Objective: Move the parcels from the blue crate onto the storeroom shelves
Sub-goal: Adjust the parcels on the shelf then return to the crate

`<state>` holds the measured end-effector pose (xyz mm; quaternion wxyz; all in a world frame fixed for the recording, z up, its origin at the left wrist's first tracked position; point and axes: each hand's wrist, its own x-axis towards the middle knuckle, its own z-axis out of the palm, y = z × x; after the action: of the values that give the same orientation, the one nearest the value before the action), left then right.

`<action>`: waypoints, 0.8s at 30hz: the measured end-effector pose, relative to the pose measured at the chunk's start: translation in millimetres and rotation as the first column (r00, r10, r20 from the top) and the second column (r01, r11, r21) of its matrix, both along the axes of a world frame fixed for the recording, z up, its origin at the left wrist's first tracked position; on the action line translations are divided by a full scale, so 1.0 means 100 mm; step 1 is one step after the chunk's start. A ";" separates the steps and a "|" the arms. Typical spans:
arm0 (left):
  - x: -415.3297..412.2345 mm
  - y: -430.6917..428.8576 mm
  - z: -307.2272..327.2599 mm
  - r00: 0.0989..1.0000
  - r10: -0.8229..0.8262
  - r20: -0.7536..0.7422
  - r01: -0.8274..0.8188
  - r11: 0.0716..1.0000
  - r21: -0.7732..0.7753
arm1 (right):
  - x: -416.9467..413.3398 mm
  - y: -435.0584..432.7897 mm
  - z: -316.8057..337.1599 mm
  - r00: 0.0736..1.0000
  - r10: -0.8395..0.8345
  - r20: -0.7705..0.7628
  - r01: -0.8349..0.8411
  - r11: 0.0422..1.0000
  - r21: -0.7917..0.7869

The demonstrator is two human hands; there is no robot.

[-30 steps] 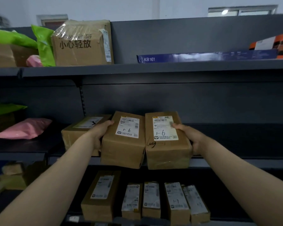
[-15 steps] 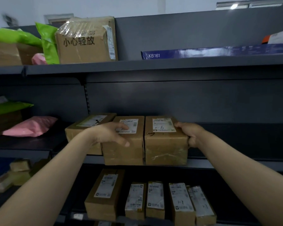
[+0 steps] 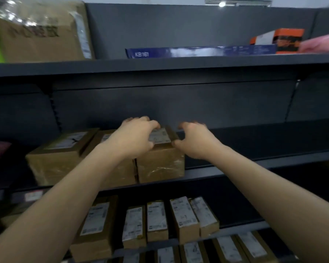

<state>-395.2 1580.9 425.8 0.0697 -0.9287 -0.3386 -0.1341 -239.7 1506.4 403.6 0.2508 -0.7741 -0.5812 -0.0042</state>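
Observation:
Three brown parcels stand side by side on the middle shelf [image 3: 254, 163]: a left parcel [image 3: 61, 156], a middle parcel [image 3: 122, 173] mostly hidden behind my left forearm, and a right parcel [image 3: 160, 164] with a white label on top. My left hand [image 3: 135, 138] lies over the tops of the middle and right parcels with its fingers bent. My right hand [image 3: 195, 142] hovers just right of the right parcel, fingers spread and curled, thumb near the parcel's top corner. The blue crate is out of view.
The top shelf holds a large wrapped carton [image 3: 40, 35], a flat blue box [image 3: 198, 51], an orange box [image 3: 277, 39] and a pink bag [image 3: 323, 43]. Several small labelled parcels [image 3: 156, 221] line the lower shelf. The middle shelf right of my hands is bare.
The two parcels went from held at the shelf edge to standing on the shelf. My right hand came off the right parcel's side; my left hand slid rightwards. The view swung right.

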 end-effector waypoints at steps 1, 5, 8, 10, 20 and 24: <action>0.13 -0.10 0.01 0.998 -0.021 -0.053 0.025 0.996 0.084 | -0.02 -0.14 0.03 0.991 -0.038 0.126 0.043 0.998 -0.036; 0.57 -0.53 -0.01 0.987 -0.131 -0.090 0.153 0.936 0.317 | 0.02 -0.72 0.17 0.882 -0.180 0.436 0.218 0.975 -0.038; 0.87 -0.84 0.03 0.969 -0.242 -0.048 0.239 0.875 0.420 | 0.19 -1.13 0.25 0.803 -0.280 0.526 0.330 0.944 -0.002; 1.07 -1.07 0.07 0.944 -0.331 -0.012 0.300 0.838 0.455 | 0.34 -1.42 0.29 0.756 -0.340 0.559 0.394 0.919 0.026; 2.35 -2.42 0.26 0.806 -0.584 0.092 0.455 0.712 0.535 | 1.34 -2.99 0.44 0.571 -0.573 0.587 0.607 0.777 0.167; 3.03 -3.19 0.21 0.724 -0.680 0.112 0.535 0.658 0.530 | 1.82 -3.77 0.41 0.502 -0.643 0.578 0.697 0.697 0.170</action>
<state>-92.2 1262.4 447.2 0.1864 -0.9112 0.0318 -0.3659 -58.0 1128.9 444.2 -0.0007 -0.9044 -0.2828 -0.3197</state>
